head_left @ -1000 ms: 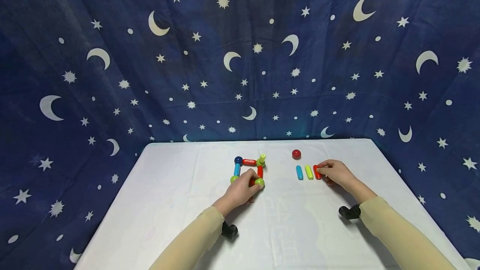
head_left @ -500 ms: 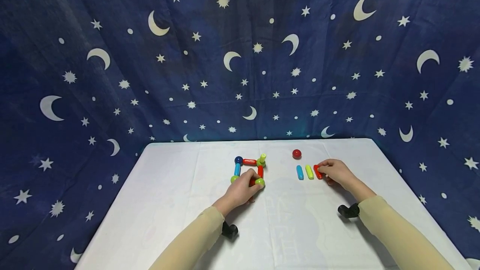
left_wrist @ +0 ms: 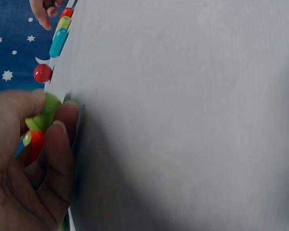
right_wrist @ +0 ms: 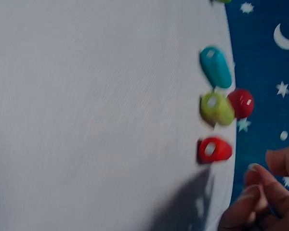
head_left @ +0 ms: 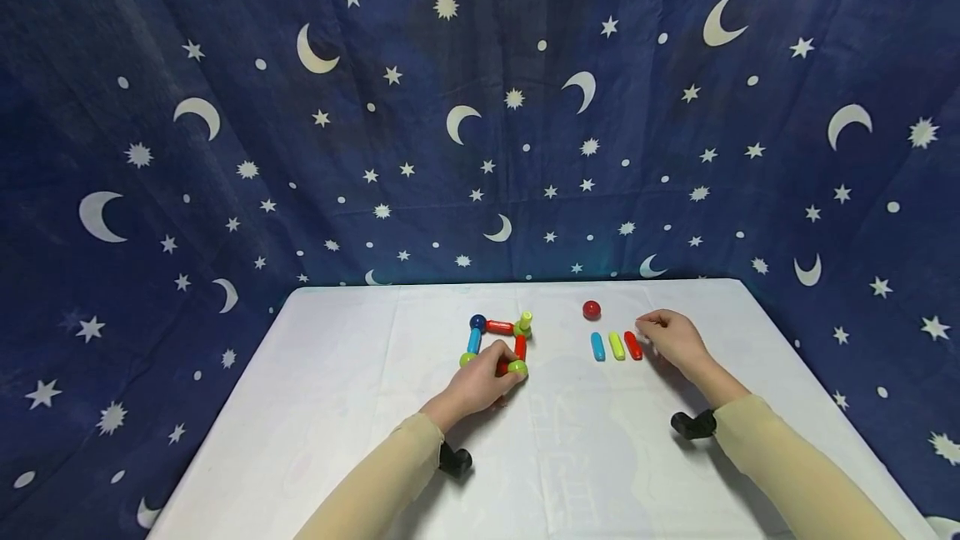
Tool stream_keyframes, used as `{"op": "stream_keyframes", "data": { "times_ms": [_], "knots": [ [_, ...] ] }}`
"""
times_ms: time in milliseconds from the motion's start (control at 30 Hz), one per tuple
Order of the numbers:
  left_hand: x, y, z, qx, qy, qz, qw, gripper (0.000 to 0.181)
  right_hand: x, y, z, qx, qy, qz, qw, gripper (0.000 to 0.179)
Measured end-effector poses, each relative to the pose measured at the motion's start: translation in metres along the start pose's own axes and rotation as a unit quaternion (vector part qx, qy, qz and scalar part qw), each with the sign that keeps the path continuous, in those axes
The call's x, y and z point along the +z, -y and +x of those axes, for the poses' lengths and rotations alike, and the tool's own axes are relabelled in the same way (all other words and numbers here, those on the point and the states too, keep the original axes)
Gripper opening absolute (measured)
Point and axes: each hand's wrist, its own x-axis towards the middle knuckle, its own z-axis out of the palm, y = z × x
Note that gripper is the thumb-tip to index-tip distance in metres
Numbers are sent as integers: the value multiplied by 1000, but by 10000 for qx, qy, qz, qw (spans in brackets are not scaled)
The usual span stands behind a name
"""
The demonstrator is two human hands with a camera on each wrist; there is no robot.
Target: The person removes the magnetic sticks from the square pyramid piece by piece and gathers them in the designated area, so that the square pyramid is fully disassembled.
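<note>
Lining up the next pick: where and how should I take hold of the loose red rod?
Probably pinch the red rod across its middle, right hand coming from above right: it lies flat, running away from the person, with the yellow-green rod close on its left.

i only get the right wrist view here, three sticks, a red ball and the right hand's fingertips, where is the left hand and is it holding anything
Observer: Yes, the head view shows the left hand pinching a green ball.
Operator: is that ball loose or part of something
Observer: It is the near right corner of a four-sided frame made of balls and sticks.
Operator: is that frame all flat or does anything stick up
Observer: One yellow-green stick sticks up from the ball at the frame's far right corner.
</note>
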Motion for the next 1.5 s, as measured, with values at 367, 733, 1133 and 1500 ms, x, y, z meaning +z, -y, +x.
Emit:
{"op": "stream_keyframes", "data": {
  "times_ms": [367, 733, 1133, 1500],
  "knots": [
    [-9, -4, -8, 162, 797, -6, 9967, 19, 56, 47, -23, -1938, 881, 146, 9770, 39],
    [-18, -3, -15, 7, 767, 53, 9970, 23, 96, 67, -35, -1631, 1400, 406, 9758, 33],
    [-27, -3, -9, 87, 88, 333, 9994, 38, 109, 62, -35, -864, 1355, 1516, 9753, 37],
    [3, -12, 6, 264, -386, 126, 9988, 32, 118, 62, -38, 87, 1644, 2954, 9411, 40]
  ]
}}
